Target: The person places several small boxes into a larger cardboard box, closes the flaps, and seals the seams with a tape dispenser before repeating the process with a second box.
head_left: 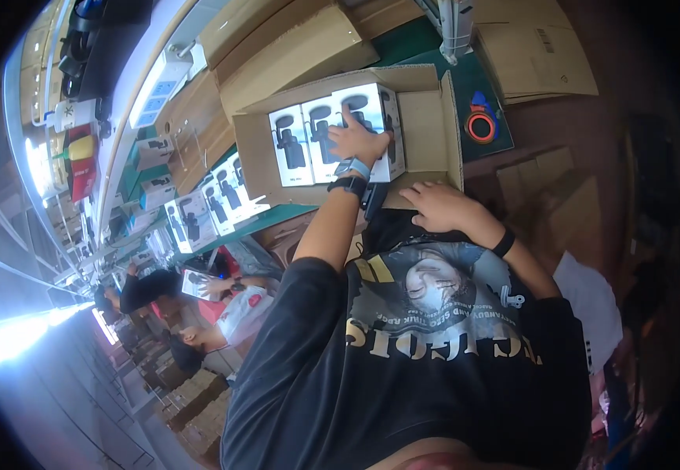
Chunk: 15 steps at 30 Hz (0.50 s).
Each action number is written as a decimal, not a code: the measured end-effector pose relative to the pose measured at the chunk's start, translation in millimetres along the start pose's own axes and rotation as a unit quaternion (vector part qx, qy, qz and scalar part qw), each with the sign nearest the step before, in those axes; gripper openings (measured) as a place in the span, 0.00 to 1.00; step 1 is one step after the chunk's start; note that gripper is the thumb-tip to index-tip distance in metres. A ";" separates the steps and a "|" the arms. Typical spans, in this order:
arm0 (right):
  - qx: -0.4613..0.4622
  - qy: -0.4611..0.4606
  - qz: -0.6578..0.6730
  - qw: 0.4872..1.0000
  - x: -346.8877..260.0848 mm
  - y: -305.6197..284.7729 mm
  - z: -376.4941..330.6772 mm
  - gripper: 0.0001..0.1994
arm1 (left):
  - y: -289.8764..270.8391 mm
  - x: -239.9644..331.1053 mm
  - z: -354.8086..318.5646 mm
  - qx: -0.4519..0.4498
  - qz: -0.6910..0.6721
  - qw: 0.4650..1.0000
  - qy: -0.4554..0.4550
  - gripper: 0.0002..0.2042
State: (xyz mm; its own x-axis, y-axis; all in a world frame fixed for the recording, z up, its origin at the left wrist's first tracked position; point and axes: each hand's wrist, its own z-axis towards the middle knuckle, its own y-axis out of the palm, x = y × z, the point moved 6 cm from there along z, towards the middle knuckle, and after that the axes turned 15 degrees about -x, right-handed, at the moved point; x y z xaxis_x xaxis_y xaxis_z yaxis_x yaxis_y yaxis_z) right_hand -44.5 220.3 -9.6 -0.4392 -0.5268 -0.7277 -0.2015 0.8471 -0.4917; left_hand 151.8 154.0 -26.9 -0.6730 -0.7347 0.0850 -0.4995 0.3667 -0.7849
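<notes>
White boxes [289,149] with black microphone pictures, packed in the left part of an open cardboard carton [428,129].

Upright side by side in the carton, with bare cardboard toward the right end; directly under the left hand [359,145], the rightmost front-facing box [370,117], partly covered by the palm, with fingers spread across its face and toward the box beside it; hard to tell whether pressed or gripped. Well apart from the left, the right hand [440,207], loosely spread at the carton's near edge, to the right of and nearer the body than that box. Left of the carton, a row of similar white boxes [218,200] on a green surface; to its right, an orange-and-blue tape roll [480,126].
</notes>
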 end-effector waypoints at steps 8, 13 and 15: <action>0.015 0.005 -0.007 1.000 -4.3 -6.5 7.0 0.24 | 35.7 20.7 35.6 -0.028 0.222 0.974 0.032 0.60; 0.074 -0.008 0.044 0.996 -8.3 -17.4 8.5 0.23 | -14.2 -33.8 45.0 -0.038 0.114 0.988 0.095 0.46; 0.073 0.012 0.058 0.996 -5.7 -15.7 -2.7 0.23 | -44.3 -83.4 54.4 -0.202 -0.259 0.926 0.183 0.28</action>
State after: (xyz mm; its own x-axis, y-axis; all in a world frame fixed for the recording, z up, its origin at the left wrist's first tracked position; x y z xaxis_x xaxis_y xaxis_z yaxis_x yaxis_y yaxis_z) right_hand -41.1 210.2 3.5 -0.4730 -0.4233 -0.7728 -0.0205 0.8821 -0.4706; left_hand 259.7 167.9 -32.6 -0.3883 -0.6563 0.6469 -0.9212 0.2573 -0.2920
